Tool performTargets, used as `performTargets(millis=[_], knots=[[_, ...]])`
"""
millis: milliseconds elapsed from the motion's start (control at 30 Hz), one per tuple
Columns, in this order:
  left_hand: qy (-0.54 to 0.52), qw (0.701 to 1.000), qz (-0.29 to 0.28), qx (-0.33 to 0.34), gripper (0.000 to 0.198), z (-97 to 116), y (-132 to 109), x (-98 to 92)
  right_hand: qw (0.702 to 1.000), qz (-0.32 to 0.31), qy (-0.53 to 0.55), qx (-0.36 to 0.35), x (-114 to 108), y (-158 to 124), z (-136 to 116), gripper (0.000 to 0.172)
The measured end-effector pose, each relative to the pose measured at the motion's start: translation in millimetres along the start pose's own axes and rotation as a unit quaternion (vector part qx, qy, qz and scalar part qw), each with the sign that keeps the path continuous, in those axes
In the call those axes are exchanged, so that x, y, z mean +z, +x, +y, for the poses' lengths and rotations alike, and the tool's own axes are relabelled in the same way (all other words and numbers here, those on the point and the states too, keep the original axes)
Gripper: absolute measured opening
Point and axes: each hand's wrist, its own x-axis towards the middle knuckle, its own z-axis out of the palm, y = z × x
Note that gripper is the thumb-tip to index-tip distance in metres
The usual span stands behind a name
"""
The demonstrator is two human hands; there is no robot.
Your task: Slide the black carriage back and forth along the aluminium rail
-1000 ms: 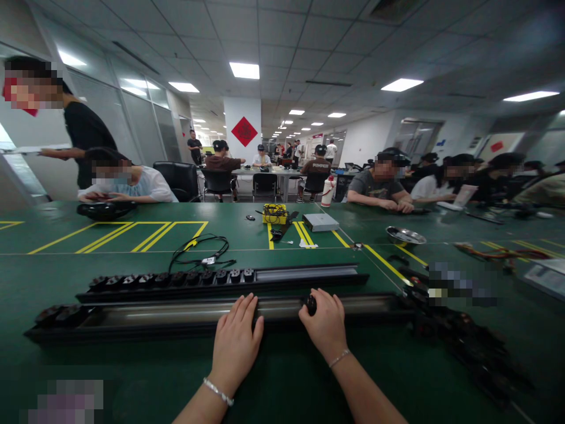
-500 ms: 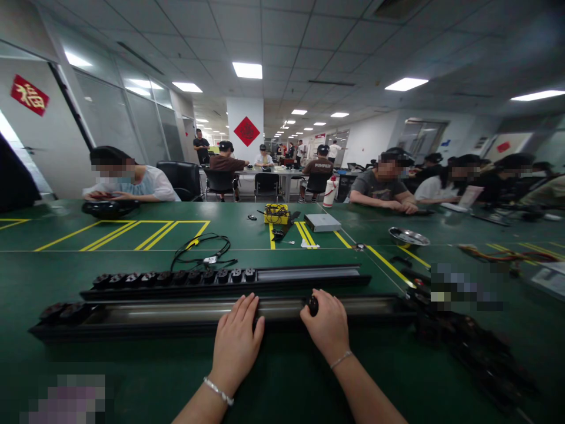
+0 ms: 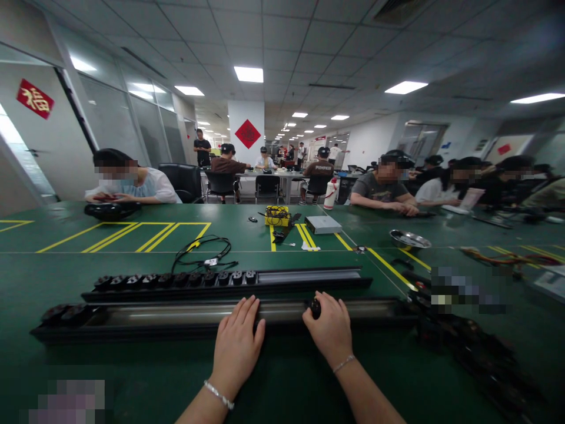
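Observation:
Across the table in front of me lies a long black power track (image 3: 163, 317) with a grey channel. My left hand (image 3: 237, 338) rests palm down on its near edge, fingers stretched out over the channel. Between the thumb and fingers of my right hand (image 3: 332, 331) is a small black socket module (image 3: 315, 307), held at the channel; its underside is hidden. Two black modules (image 3: 65, 313) sit at this track's left end. Behind it, parallel, is a second track (image 3: 309, 275) with a row of several similar modules (image 3: 194, 278) along its left part.
A dark heap of black parts (image 3: 468, 341) lies at the right end of the near track. Beyond the tracks are a coiled black cable (image 3: 212, 241), a yellow box (image 3: 277, 215), a grey box (image 3: 323, 224) and a metal bowl (image 3: 409, 238). Other people sit across the table.
The whole view has shifted slightly. Both hands stay in nearly the same place on the near track, with the module still in my right hand.

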Motion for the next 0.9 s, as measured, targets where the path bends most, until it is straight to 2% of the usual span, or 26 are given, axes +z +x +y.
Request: performTargets(millis=[500,900], knots=[[0.002,1.0,0.002,-0.002,0.041,-1.5,-0.4,2.8,1.0,-0.011,-0.015,-0.012,-4.6,3.0,2.6,0.032],[0.004,1.0,0.01,0.003,0.042,-1.9,-0.6,3.7,0.999,0.016,-0.005,-0.031,-2.4,0.4,5.6,0.032]])
